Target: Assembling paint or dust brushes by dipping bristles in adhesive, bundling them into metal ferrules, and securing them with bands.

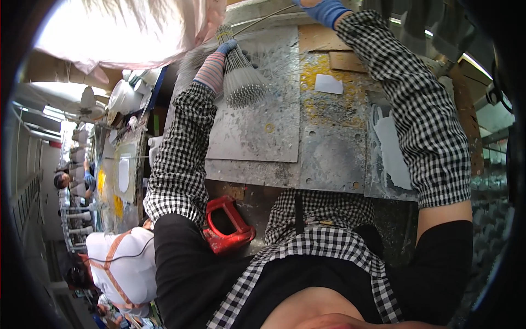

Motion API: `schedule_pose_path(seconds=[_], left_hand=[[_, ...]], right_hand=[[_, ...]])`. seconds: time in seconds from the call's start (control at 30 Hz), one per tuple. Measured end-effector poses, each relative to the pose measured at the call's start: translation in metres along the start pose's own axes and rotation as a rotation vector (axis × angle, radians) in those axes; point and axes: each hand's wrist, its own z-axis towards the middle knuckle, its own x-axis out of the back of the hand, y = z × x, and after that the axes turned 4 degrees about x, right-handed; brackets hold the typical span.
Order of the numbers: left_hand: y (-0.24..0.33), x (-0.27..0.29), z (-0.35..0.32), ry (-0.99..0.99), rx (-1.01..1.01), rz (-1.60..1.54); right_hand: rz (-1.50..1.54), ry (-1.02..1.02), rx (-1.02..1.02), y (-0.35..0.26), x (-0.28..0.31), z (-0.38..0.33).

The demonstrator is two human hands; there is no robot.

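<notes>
My left hand (217, 61), in a blue glove with a striped cuff, grips a bundle of thin metal rods (241, 81) held by a band near its top, the rod ends fanning down over a grey metal plate (257, 126). My right hand (323, 9), also blue-gloved, reaches to the top edge of the view and seems to pinch a single thin rod (263, 19) that slants off to the left. Both forearms wear black-and-white checked sleeves.
The worn metal worktop (329, 148) carries yellow stains and a white paper scrap (329, 84). A red plastic handle-like piece (227, 225) sits below its front edge. At left, another person in a white top (123, 263) and more workers along a long bench (118, 181).
</notes>
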Motion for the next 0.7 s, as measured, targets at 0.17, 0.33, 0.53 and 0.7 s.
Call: schedule_pose_path(seconds=[0.17,0.33,0.53,0.7], left_hand=[[-0.021,0.031,-0.048,0.074,-0.146,-0.242],[-0.075,0.025,-0.111,0.138,-0.248,-0.525],[-0.122,0.022,-0.114,0.172,-0.194,-0.472],[-0.125,-0.048,-0.115,0.126,-0.451,-0.122]], right_hand=[[0.063,-0.019,-0.032,0.009,-0.027,-0.004],[-0.021,-0.186,-0.065,0.005,-0.018,0.001],[0.261,0.095,0.064,-0.042,0.049,-0.016],[1.095,-0.195,0.176,-0.129,0.156,-0.118]])
